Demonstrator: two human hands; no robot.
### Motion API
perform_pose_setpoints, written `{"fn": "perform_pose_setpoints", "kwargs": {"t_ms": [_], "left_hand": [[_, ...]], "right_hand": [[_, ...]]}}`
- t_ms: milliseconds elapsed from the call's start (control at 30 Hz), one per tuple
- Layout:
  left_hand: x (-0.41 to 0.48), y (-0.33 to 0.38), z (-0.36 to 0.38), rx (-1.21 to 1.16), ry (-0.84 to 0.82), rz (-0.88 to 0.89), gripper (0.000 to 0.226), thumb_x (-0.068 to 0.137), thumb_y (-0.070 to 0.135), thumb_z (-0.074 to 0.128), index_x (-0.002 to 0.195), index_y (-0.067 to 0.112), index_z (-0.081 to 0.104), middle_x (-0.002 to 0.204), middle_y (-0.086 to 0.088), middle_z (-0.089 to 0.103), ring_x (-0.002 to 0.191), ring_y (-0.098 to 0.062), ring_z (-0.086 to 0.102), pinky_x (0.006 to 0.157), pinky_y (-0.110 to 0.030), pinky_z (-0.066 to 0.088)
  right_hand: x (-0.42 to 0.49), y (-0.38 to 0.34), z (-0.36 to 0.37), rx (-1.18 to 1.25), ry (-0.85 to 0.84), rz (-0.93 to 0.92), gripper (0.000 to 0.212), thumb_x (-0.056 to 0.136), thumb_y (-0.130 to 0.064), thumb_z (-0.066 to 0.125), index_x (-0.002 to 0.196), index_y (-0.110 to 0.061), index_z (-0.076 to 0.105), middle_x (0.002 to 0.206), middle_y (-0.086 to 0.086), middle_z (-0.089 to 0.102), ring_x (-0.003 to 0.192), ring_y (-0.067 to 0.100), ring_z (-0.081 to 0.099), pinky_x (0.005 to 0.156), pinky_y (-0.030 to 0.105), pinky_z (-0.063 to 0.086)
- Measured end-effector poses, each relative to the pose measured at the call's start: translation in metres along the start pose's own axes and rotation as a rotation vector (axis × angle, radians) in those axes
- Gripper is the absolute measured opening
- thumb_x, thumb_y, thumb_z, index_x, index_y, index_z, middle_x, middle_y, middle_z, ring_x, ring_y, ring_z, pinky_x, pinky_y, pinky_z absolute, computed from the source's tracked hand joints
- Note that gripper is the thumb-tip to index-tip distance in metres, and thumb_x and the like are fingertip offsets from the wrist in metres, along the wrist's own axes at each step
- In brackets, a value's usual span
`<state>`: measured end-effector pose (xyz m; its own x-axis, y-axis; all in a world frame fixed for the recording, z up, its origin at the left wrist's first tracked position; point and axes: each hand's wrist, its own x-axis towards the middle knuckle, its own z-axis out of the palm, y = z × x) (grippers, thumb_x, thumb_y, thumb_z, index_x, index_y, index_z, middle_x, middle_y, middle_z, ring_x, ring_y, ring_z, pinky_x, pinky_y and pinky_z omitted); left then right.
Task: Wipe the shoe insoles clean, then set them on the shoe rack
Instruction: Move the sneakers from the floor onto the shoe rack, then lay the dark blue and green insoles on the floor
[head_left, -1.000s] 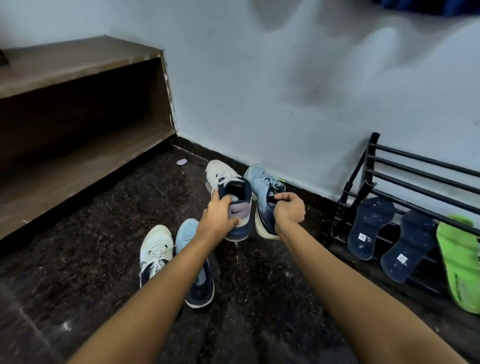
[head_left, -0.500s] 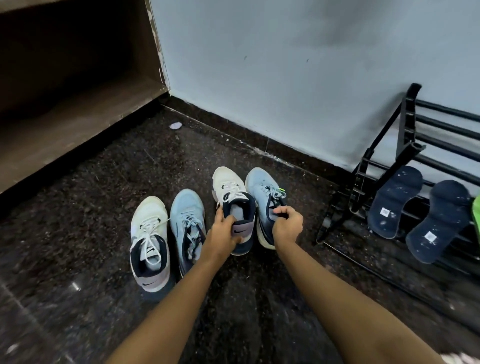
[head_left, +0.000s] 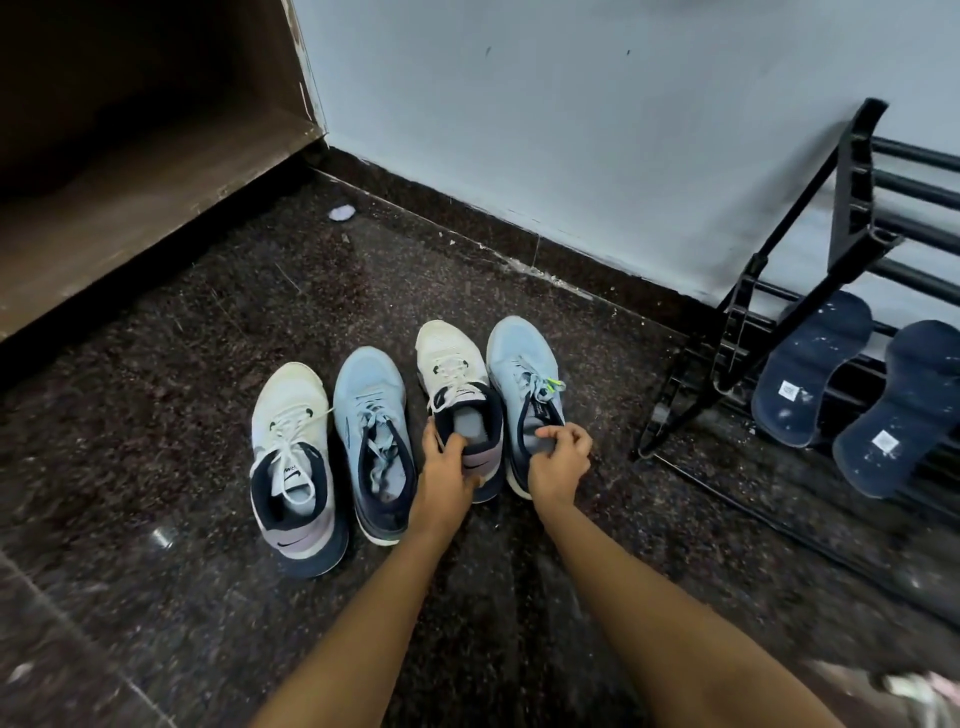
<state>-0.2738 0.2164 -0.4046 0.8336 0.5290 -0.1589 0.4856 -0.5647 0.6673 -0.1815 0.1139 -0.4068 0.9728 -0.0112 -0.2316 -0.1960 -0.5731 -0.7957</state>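
Observation:
Several sneakers stand in a row on the dark floor. My left hand (head_left: 447, 467) grips the heel collar of a white sneaker (head_left: 452, 358), thumb inside its opening. My right hand (head_left: 558, 460) grips the heel collar of a light blue sneaker (head_left: 519, 353) beside it, fingers curled into the opening. Two dark blue insoles (head_left: 810, 369) (head_left: 904, 410) lean on the lower bars of the black shoe rack (head_left: 852, 208) at the right.
Another white sneaker (head_left: 291, 415) and another light blue sneaker (head_left: 371, 400) stand to the left of my hands. A brown wooden shelf (head_left: 130, 197) runs along the left. The pale wall with a dark skirting lies behind. A pale scrap (head_left: 342, 212) lies near the corner.
Both held sneakers have come down from the air to the floor beside the other pair. My view has tilted down, and the green insole on the rack has left the frame.

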Motion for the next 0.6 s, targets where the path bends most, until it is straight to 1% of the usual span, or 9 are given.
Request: {"fn": "perform_pose_setpoints", "kwargs": {"t_ms": [67, 133, 200, 267, 333, 400, 467, 533, 600], "left_hand": [[0.0, 0.002, -0.003, 0.035, -0.002, -0.005, 0.04, 0.084, 0.014, 0.073, 0.111, 0.014, 0.044, 0.159, -0.014, 0.003, 0.129, -0.035, 0.044, 0.09, -0.036, 0.045], [0.002, 0.01, -0.01, 0.126, -0.001, -0.024, 0.063, 0.075, 0.032, 0.081, 0.122, 0.017, 0.04, 0.159, -0.013, 0.003, 0.134, -0.037, 0.038, 0.092, -0.041, 0.047], [0.006, 0.028, -0.022, 0.274, 0.014, -0.004, 0.088, 0.07, 0.047, 0.082, 0.136, 0.016, 0.033, 0.16, -0.018, -0.001, 0.143, -0.038, 0.024, 0.103, -0.042, 0.042], [0.012, 0.055, -0.036, 0.369, 0.039, 0.077, 0.099, 0.068, 0.053, 0.081, 0.143, 0.016, 0.028, 0.16, -0.022, -0.001, 0.144, -0.038, 0.021, 0.109, -0.043, 0.037], [0.018, 0.089, -0.05, 0.381, 0.053, 0.147, 0.097, 0.07, 0.052, 0.08, 0.144, 0.017, 0.027, 0.16, -0.022, 0.0, 0.143, -0.039, 0.025, 0.107, -0.043, 0.036], [0.023, 0.128, -0.061, 0.369, 0.048, 0.224, 0.087, 0.074, 0.046, 0.079, 0.14, 0.016, 0.031, 0.159, -0.021, 0.003, 0.14, -0.04, 0.029, 0.104, -0.044, 0.037], [0.025, 0.169, -0.07, 0.388, 0.044, 0.309, 0.079, 0.078, 0.043, 0.076, 0.138, 0.014, 0.033, 0.159, -0.02, 0.008, 0.136, -0.04, 0.033, 0.101, -0.045, 0.038], [0.027, 0.203, -0.078, 0.386, 0.062, 0.37, 0.071, 0.082, 0.039, 0.073, 0.136, 0.012, 0.036, 0.157, -0.018, 0.015, 0.133, -0.039, 0.036, 0.101, -0.046, 0.04], [0.022, 0.24, -0.08, 0.353, 0.066, 0.438, 0.062, 0.084, 0.034, 0.071, 0.132, 0.011, 0.041, 0.15, -0.016, 0.028, 0.131, -0.036, 0.04, 0.1, -0.046, 0.042]], "right_hand": [[0.001, -0.004, -0.004, -0.059, -0.049, 0.012, 0.028, 0.083, 0.007, 0.04, 0.097, -0.011, 0.056, 0.131, 0.004, 0.035, 0.11, 0.029, 0.031, 0.086, 0.034, 0.03], [0.006, -0.011, -0.014, -0.125, -0.083, -0.024, 0.024, 0.084, 0.001, 0.045, 0.101, -0.014, 0.056, 0.129, 0.006, 0.035, 0.112, 0.031, 0.032, 0.093, 0.038, 0.031], [0.013, -0.022, -0.031, -0.172, -0.076, -0.173, 0.023, 0.083, -0.004, 0.05, 0.103, -0.013, 0.057, 0.125, 0.008, 0.038, 0.112, 0.033, 0.035, 0.093, 0.035, 0.027], [0.02, -0.036, -0.054, -0.193, -0.059, -0.335, 0.02, 0.082, -0.006, 0.053, 0.101, -0.011, 0.058, 0.119, 0.011, 0.043, 0.11, 0.033, 0.038, 0.088, 0.03, 0.024], [0.027, -0.055, -0.078, -0.161, -0.057, -0.404, 0.017, 0.083, -0.006, 0.054, 0.099, -0.009, 0.058, 0.116, 0.012, 0.044, 0.109, 0.029, 0.038, 0.088, 0.029, 0.026], [0.031, -0.074, -0.107, -0.092, -0.033, -0.44, 0.017, 0.083, -0.005, 0.053, 0.099, -0.009, 0.058, 0.114, 0.011, 0.044, 0.107, 0.025, 0.039, 0.086, 0.023, 0.026], [0.033, -0.089, -0.137, -0.035, 0.027, -0.484, 0.016, 0.082, -0.005, 0.054, 0.097, -0.01, 0.059, 0.11, 0.009, 0.046, 0.105, 0.024, 0.044, 0.085, 0.018, 0.026], [0.032, -0.099, -0.159, 0.014, 0.071, -0.502, 0.016, 0.081, -0.005, 0.054, 0.095, -0.011, 0.059, 0.106, 0.007, 0.047, 0.101, 0.022, 0.049, 0.087, 0.02, 0.032], [0.028, -0.099, -0.19, 0.038, 0.122, -0.512, 0.015, 0.081, -0.006, 0.053, 0.092, -0.013, 0.059, 0.103, 0.005, 0.049, 0.096, 0.021, 0.051, 0.087, 0.028, 0.041]]}}
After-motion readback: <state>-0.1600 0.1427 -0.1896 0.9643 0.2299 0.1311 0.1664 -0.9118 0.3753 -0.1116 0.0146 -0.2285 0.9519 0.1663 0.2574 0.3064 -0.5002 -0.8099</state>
